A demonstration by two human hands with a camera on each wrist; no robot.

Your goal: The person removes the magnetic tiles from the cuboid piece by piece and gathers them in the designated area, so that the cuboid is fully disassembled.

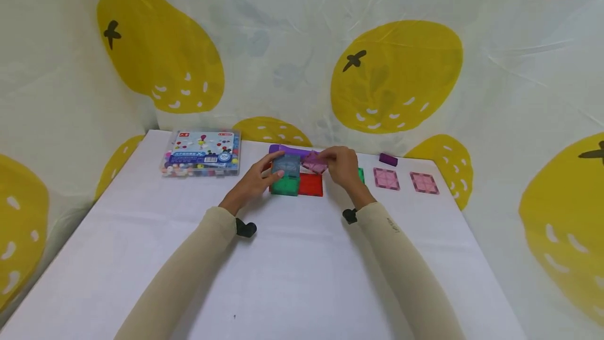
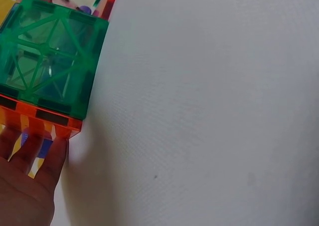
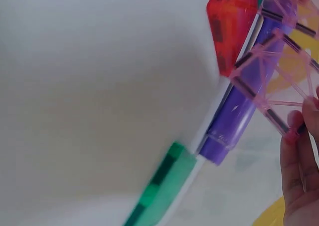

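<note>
A box-like build of see-through magnetic tiles stands near the table's back, with a green tile point(image 1: 285, 187) in front and a blue tile point(image 1: 286, 164) above it. My left hand point(image 1: 257, 177) holds the build from the left; in the left wrist view its fingers point(image 2: 49, 161) lie against an orange tile point(image 2: 40, 113). Between thumb and fingers, my right hand point(image 1: 343, 167) pinches a corner of a pink magnetic tile point(image 3: 274, 79), tilted right beside the blue tile. Just below that pink tile is a red tile point(image 1: 310, 184).
Behind the build lies a purple tube point(image 3: 239, 104). Another green tile point(image 3: 164, 188) is partly hidden by my right hand. Farther right lie two pink tiles point(image 1: 387, 178) and a short purple cylinder point(image 1: 388, 159). A clear box of colourful pieces point(image 1: 202, 152) sits back left, near the patterned cloth.
</note>
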